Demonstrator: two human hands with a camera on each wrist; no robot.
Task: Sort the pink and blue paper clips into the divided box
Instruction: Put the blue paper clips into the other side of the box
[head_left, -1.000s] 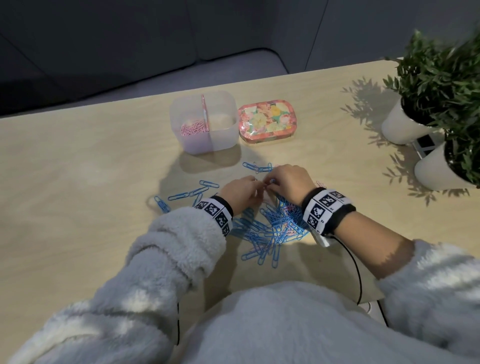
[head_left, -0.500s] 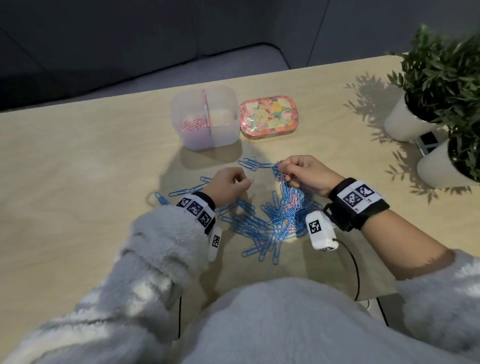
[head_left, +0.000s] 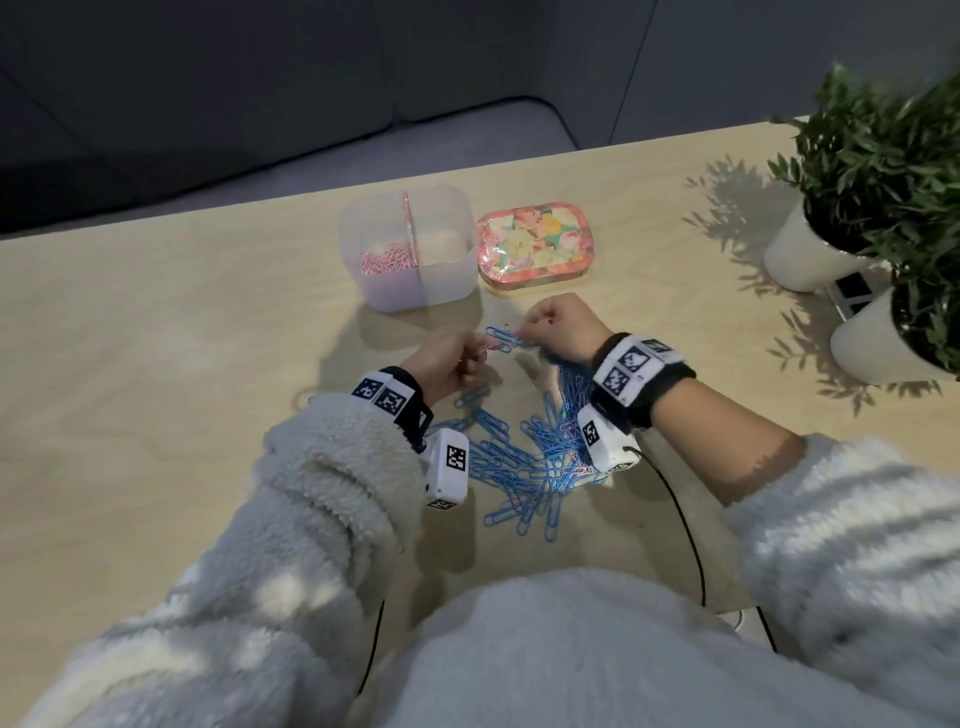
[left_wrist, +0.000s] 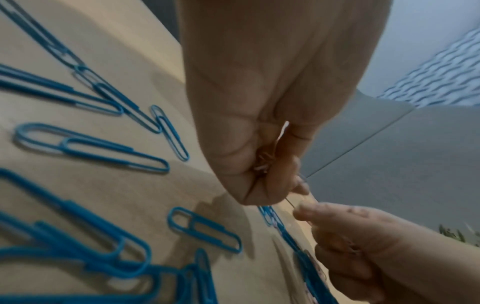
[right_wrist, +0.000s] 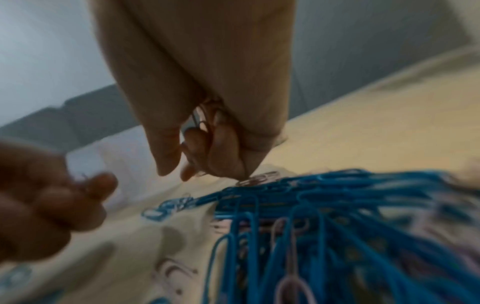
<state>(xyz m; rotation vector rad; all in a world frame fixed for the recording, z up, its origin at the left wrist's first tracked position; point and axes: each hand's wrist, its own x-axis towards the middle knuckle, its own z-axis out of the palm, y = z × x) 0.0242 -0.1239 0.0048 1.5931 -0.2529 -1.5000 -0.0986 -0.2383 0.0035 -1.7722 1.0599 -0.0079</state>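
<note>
Both hands (head_left: 558, 325) higher; palmed pink clips (left_wrist: 262, 164).

A pale wooden table (head_left: 156, 364) carries a divided box (head_left: 447, 291), floral tin (head_left: 535, 244), blue paper clips (head_left: 514, 462) and two potted plants (head_left: 810, 254).

Right wrist view blurred; clips (right_wrist: 205, 131) inside right hand (right_wrist: 197, 86) indistinct.
</note>
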